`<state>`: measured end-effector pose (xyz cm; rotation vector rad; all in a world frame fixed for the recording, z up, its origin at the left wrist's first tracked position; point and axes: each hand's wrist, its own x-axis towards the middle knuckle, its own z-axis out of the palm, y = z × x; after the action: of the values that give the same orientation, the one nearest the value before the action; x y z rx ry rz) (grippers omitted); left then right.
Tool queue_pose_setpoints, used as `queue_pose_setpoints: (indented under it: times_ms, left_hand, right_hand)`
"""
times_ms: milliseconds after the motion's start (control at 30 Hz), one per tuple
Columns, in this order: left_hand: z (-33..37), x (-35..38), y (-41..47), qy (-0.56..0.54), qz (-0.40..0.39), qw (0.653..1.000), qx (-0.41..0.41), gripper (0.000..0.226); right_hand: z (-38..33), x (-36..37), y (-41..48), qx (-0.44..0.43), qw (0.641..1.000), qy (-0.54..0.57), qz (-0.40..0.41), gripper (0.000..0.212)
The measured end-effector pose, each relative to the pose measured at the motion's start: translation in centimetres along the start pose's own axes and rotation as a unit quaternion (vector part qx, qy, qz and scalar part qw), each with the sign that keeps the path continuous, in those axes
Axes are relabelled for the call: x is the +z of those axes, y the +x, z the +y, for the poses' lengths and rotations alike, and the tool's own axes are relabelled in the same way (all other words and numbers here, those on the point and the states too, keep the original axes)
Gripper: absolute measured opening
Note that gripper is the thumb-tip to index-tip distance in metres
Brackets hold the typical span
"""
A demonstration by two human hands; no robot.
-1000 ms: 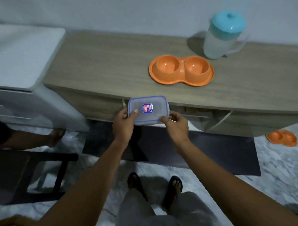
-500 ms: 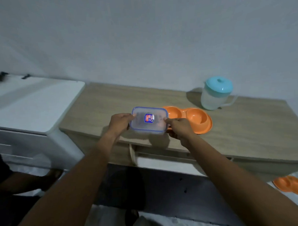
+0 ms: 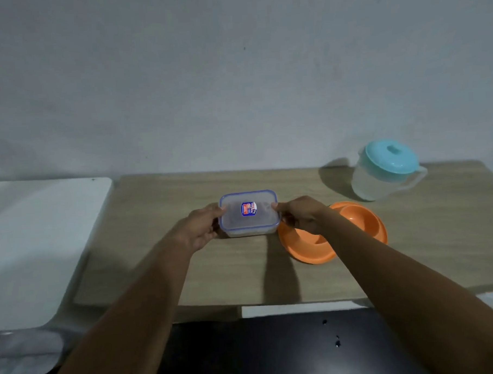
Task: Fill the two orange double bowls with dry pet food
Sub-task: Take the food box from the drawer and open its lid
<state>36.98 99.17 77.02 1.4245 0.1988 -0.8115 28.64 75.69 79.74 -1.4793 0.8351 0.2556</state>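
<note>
Both hands, left hand [image 3: 199,228] and right hand [image 3: 303,215], grip lidded container [image 3: 248,213] beside orange double bowl [image 3: 362,224]

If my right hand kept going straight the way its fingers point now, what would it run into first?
The right hand points leftward and is already against the lidded container, so it meets that first. Beyond it sits the left hand on the opposite end.

The right forearm hides the middle of the orange plastic double bowl [image 3: 362,218]. The label on the clear blue-rimmed lidded container [image 3: 249,213] is too small to read.
</note>
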Motion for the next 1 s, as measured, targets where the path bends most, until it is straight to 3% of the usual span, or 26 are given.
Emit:
queue_pose_setpoints:
  times_ms: [133, 233, 400, 533, 700, 767, 833, 933, 1000]
  left_hand:
    - [0.1, 0.4, 2.6, -0.007, 0.003, 1.000, -0.009, 0.008]
    - [0.4, 1.2, 3.2, -0.013, 0.014, 1.000, -0.001, 0.008]
    - [1.0, 0.9, 4.3, -0.002, 0.023, 1.000, 0.007, 0.005]
    - [0.9, 0.4, 4.2, 0.054, 0.077, 0.994, 0.061, 0.025]
    - [2.5, 0.9, 4.0, 0.157, 0.143, 0.970, 0.114, 0.041]
    - [3.4, 1.2, 4.9, 0.205, 0.123, 0.961, 0.141, 0.035]
    - [4.3, 1.6, 5.6, 0.264, 0.081, 0.949, 0.148, 0.022]
    - [5.0, 2.1, 6.9, 0.364, 0.026, 0.924, 0.114, 0.037]
    - [5.6, 2.1, 7.8, 0.402, 0.005, 0.911, 0.085, 0.049]
  right_hand:
    - [-0.6, -0.1, 1.3, 0.005, 0.999, -0.001, 0.041, 0.019]
    - [-0.4, -0.3, 2.6, -0.061, 0.983, -0.084, 0.151, 0.038]
    - [-0.4, 0.0, 1.9, -0.095, 0.976, -0.109, 0.163, 0.031]
    - [2.1, 1.4, 1.0, -0.109, 0.964, -0.102, 0.220, 0.033]
    - [4.6, 5.0, -0.1, -0.081, 0.977, -0.009, 0.199, 0.055]
    - [4.2, 6.5, -0.6, -0.070, 0.979, 0.027, 0.188, 0.062]
    - [4.2, 7.6, -0.5, -0.064, 0.977, 0.087, 0.185, 0.052]
    - [4.5, 8.4, 0.1, -0.039, 0.962, 0.229, 0.143, 0.039]
    - [4.4, 8.4, 0.3, -0.016, 0.949, 0.294, 0.113, 0.044]
